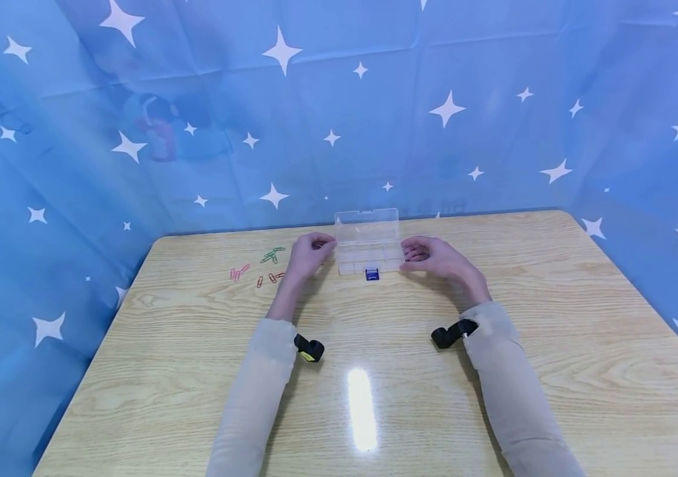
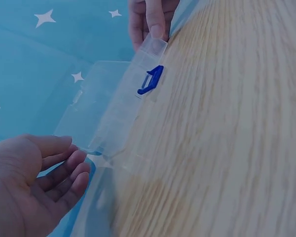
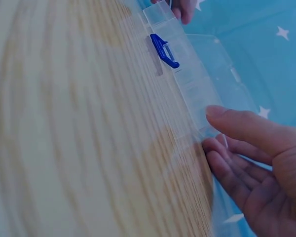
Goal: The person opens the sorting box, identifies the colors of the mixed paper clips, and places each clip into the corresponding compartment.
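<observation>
A clear plastic compartment box (image 1: 370, 258) lies near the table's back edge, its transparent lid (image 1: 368, 226) raised at the rear. A blue latch (image 1: 372, 274) sticks out at the box's front. My left hand (image 1: 310, 255) pinches the left side near the hinge, thumb and index finger meeting at the lid's edge (image 2: 91, 148). At the opposite end, my right hand (image 1: 437, 257) grips the box, with the thumb (image 3: 217, 111) against its edge and the other fingers curled by its side. Inside the compartments (image 3: 192, 86) I make out no contents.
Left of my left hand lie loose paper clips in small groups: green clips (image 1: 271, 255), pink clips (image 1: 238, 273) and red clips (image 1: 272, 278). The wooden table (image 1: 183, 371) meets a blue star-patterned cloth (image 1: 327, 99) behind the box.
</observation>
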A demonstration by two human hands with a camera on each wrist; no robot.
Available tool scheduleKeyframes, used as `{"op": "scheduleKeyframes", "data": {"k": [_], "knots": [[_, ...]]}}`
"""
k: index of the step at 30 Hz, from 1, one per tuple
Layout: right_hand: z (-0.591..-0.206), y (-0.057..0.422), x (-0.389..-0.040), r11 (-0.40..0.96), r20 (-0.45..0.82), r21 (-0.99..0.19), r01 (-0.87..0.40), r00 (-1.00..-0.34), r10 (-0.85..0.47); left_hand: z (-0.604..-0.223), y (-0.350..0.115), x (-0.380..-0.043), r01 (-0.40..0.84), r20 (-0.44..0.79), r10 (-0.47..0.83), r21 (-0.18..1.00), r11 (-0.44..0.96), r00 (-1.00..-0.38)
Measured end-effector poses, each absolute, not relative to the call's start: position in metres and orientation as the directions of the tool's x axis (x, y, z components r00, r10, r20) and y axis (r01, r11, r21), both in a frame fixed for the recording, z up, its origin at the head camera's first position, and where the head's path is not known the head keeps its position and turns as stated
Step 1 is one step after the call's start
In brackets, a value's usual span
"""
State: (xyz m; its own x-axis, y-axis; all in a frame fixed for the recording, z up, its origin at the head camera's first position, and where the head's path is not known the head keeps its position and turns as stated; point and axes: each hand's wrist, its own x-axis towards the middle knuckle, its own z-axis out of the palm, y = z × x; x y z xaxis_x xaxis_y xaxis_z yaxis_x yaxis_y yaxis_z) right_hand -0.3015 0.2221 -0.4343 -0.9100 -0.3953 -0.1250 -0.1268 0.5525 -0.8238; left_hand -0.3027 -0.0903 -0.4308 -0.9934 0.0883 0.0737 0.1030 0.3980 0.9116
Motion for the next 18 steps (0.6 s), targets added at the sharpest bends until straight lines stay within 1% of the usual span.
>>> {"op": "scheduleKeyframes", "data": {"k": [8, 14, 18], "knots": [[-0.434, 0.222, -0.302, 0.561, -0.128, -0.818, -0.128, -0.910, -0.395, -0.419, -0.097, -0.291, 0.122, 0.093, 0.099, 0.927, 0.355, -0.991], [-0.434, 0.223, -0.302, 0.549, -0.131, -0.826, -0.124, -0.906, -0.403, -0.413, -0.103, -0.284, 0.199, 0.163, 0.124, 0.902, 0.384, -0.979], [-0.433, 0.221, -0.301, 0.546, -0.131, -0.828, -0.127, -0.903, -0.409, -0.413, -0.110, -0.279, 0.215, 0.179, 0.125, 0.891, 0.400, -0.976]]}}
